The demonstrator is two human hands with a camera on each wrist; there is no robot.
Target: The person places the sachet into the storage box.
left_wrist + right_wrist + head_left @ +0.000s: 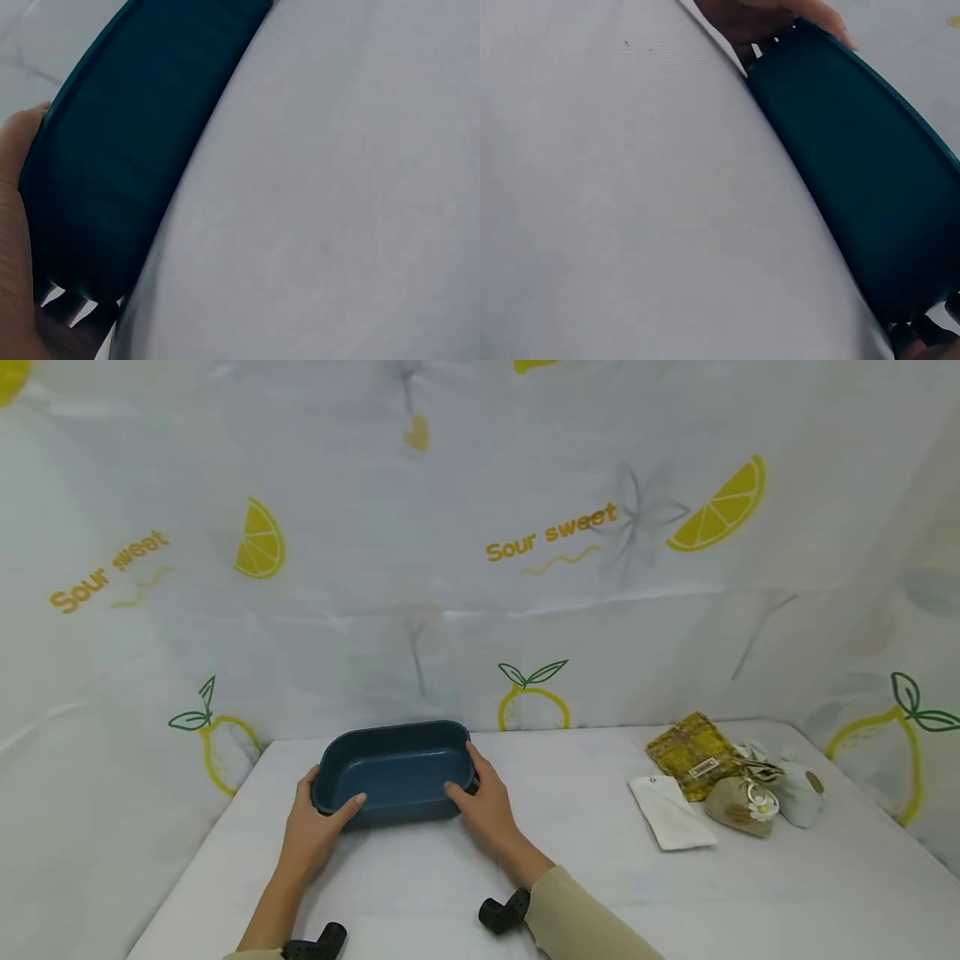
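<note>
A dark teal rectangular basin (397, 777) with rounded corners sits at the table's back left, its inside bare. My left hand (313, 831) grips its left end, thumb over the near rim. At the other end my right hand (486, 802) holds the right side, its thumb also over the rim. In the left wrist view the basin's outer wall (127, 135) fills the upper left, with fingers curled at its end. The right wrist view shows the same wall (855, 165) between both hands. Whether the basin's base touches the cloth cannot be told.
On the right of the white-covered table (570, 877) lie a yellow-brown patterned pouch (686, 752), a folded white cloth (671, 814), a brown drawstring pouch (738, 808) and a grey pouch (798, 793). Behind hangs a lemon-print sheet (450, 652).
</note>
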